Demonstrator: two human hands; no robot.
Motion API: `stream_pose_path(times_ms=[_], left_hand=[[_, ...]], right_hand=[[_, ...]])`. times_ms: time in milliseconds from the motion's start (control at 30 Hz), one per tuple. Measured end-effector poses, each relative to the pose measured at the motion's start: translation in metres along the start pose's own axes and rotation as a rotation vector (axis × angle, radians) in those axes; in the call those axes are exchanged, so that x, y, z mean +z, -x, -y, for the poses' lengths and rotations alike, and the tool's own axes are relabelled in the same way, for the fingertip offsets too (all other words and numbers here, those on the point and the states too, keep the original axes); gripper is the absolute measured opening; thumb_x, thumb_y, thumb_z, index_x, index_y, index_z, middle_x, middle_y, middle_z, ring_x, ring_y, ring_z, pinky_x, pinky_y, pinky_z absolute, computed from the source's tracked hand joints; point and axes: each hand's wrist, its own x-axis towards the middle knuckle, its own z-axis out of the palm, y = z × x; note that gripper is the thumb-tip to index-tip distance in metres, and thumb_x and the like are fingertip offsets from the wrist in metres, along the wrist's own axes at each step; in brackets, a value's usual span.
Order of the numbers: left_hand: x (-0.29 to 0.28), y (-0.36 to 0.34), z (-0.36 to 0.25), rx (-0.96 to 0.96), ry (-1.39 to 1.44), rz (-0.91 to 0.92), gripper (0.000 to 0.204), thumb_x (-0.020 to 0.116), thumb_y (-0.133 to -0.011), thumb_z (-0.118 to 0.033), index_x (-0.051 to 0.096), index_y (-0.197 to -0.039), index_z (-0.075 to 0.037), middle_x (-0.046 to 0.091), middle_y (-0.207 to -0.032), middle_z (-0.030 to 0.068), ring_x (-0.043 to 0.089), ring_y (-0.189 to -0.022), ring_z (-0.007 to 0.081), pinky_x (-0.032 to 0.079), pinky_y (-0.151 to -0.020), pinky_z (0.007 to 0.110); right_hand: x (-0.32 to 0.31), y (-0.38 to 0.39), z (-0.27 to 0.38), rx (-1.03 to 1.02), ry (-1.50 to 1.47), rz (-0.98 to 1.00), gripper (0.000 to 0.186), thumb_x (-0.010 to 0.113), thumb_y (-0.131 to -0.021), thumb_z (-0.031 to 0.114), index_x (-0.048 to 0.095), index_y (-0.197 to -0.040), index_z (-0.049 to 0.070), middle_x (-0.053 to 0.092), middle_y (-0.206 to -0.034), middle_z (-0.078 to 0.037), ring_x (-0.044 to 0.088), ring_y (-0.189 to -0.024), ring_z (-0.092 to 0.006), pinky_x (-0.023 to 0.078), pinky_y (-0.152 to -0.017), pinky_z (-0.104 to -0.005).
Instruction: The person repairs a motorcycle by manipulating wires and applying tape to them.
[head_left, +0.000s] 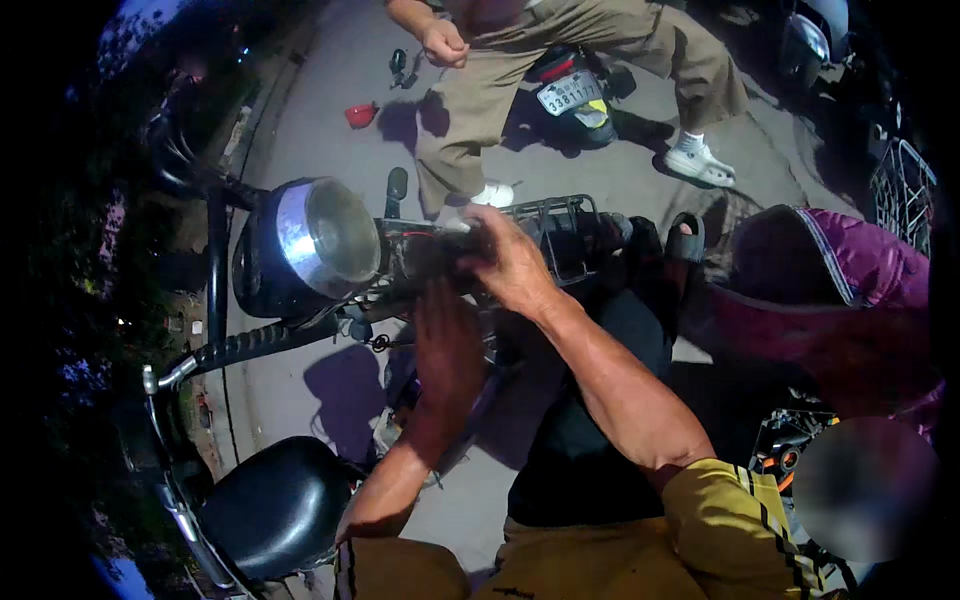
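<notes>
My right hand (515,265) reaches over the dark middle section of a bike (270,335), beside its large round silver-rimmed lamp (330,230). Its fingers and thumb curl around something dark and blurred, with a small white bit at the fingertips. What they grip is hidden. Just below, my left hand (450,345) points its stretched fingers at the same dark spot. That hand is shaded and slightly smeared, and nothing shows in it. A black rack (560,235) lies just beyond my right hand.
Opposite me, a person in khaki trousers (460,120) and white clogs (700,160) sits astride a small vehicle with a rear plate (567,93). A red bowl-shaped thing (360,115) lies on the pavement. A purple bag (870,255) gapes at right; a black saddle (280,505) is lower left.
</notes>
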Motion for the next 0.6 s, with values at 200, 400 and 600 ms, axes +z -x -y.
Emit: stream_pose_path(times_ms=[200,400,600], left_hand=[[-0.017,0.005,0.001,0.012,0.227,-0.062,0.043,0.063,-0.100,-0.012,0.063,-0.139,0.007,0.051,-0.158,0.0310,0.046,-0.150,0.0508,0.035,-0.127,0.062],[-0.026,0.013,-0.002,-0.004,0.114,0.069,0.044,0.067,-0.096,-0.011,0.065,-0.136,0.006,0.051,-0.158,0.0293,0.047,-0.149,0.0504,0.038,-0.127,0.059],[-0.035,0.025,0.004,-0.027,0.237,0.074,0.042,0.077,-0.094,-0.022,0.069,-0.128,0.000,0.056,-0.152,0.0266,0.052,-0.147,0.0443,0.044,-0.118,0.058]], right_hand=[[0.009,-0.015,-0.020,-0.237,0.091,0.139,0.054,0.083,-0.089,0.011,0.067,-0.140,0.007,0.070,-0.134,-0.019,0.066,-0.125,-0.0398,0.053,-0.109,-0.0484],[0.023,-0.030,-0.019,-0.394,0.031,0.169,0.050,0.079,-0.089,0.012,0.069,-0.138,0.010,0.071,-0.127,-0.020,0.067,-0.117,-0.0430,0.052,-0.105,-0.0505],[0.032,-0.047,-0.019,-0.297,0.049,0.388,0.046,0.080,-0.086,0.012,0.072,-0.131,0.012,0.071,-0.123,-0.017,0.067,-0.116,-0.0412,0.052,-0.102,-0.0516]])
